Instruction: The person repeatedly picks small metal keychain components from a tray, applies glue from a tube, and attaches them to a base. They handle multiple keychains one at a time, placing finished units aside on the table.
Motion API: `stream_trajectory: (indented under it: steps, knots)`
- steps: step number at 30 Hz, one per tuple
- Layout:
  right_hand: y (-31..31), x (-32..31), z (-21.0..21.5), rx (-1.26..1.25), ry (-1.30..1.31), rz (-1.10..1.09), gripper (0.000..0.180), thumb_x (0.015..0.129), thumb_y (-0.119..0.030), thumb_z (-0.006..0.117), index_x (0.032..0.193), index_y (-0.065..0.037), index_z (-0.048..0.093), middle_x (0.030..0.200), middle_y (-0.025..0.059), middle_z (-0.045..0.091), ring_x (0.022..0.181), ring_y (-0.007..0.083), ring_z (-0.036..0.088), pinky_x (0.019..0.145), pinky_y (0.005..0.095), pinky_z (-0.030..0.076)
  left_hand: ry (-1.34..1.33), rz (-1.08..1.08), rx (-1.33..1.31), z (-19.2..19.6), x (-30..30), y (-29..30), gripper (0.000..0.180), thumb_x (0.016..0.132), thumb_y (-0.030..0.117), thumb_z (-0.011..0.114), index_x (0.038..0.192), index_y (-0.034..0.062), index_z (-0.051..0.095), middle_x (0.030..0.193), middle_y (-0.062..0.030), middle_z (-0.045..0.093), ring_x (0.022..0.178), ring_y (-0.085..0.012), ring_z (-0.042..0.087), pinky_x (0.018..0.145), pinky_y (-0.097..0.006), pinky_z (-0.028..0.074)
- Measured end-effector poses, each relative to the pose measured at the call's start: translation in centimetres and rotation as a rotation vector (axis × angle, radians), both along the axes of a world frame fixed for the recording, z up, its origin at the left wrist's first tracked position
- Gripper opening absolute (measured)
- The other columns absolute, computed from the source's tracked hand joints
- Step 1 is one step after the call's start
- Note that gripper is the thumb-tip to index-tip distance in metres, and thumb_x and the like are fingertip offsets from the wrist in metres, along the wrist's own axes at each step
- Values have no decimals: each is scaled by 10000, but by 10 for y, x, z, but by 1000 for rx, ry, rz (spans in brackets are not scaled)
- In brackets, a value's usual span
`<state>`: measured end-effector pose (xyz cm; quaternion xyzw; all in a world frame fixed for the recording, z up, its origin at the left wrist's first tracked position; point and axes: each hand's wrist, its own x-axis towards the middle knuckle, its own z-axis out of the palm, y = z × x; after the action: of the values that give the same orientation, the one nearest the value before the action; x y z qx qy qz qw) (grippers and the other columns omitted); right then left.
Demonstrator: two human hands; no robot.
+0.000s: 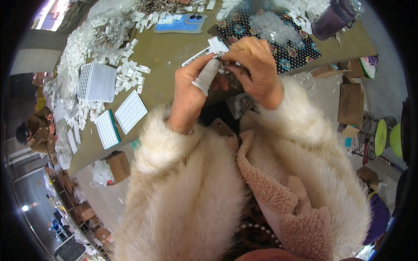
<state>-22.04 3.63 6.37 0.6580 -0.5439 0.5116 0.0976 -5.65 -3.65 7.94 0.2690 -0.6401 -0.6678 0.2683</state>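
My left hand (191, 89) and my right hand (257, 65) meet over the near edge of the table, their fingertips almost touching. A white cover (207, 77) wraps one digit of the left hand. Its fingertips pinch a small white plastic piece (219, 55), partly hidden by the fingers. The right hand's fingers are closed close against that piece; what sits between them is too small and covered to name. Just behind the fingertips lies a white block-shaped piece (216, 44), beside a white perforated tray (197, 56) that my hands partly hide.
Heaps of white plastic pieces (130, 74) cover the left of the table, around a stack of white trays (96, 82). Two gridded trays (131, 112) lie nearer. A blue phone (180, 24), patterned cloth (265, 39) and dark tumbler (333, 19) stand farther back. Another person (41, 128) works at left.
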Motion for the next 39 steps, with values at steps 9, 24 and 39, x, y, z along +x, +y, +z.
stream_trajectory:
  steps: [9, 24, 39]
  knots:
    - [8, 19, -46, 144, -29, 116, 196, 687, 9, 674, 869, -65, 667, 859, 51, 612, 802, 272, 611, 720, 388, 443, -87, 9, 200, -30, 20, 16, 273, 1006, 147, 552, 1188, -28, 654, 726, -34, 668, 634, -69, 569, 579, -202, 394]
    - [-69, 0, -47, 318, -93, 38, 98, 812, -41, 718, 907, -18, 714, 845, 98, 661, 755, 316, 653, 667, 362, 518, 21, 238, 252, -54, 48, -8, 266, 1018, 166, 549, 1167, -26, 658, 951, -90, 726, 592, -57, 536, 524, -197, 375]
    - [-87, -9, -68, 398, 132, -1, 68, 784, -56, 712, 798, -35, 649, 798, 92, 618, 760, 310, 647, 675, 420, 503, 100, 232, 319, -64, 55, -9, 281, 1009, 203, 584, 1155, -23, 662, 948, -80, 720, 581, -56, 525, 507, -200, 363]
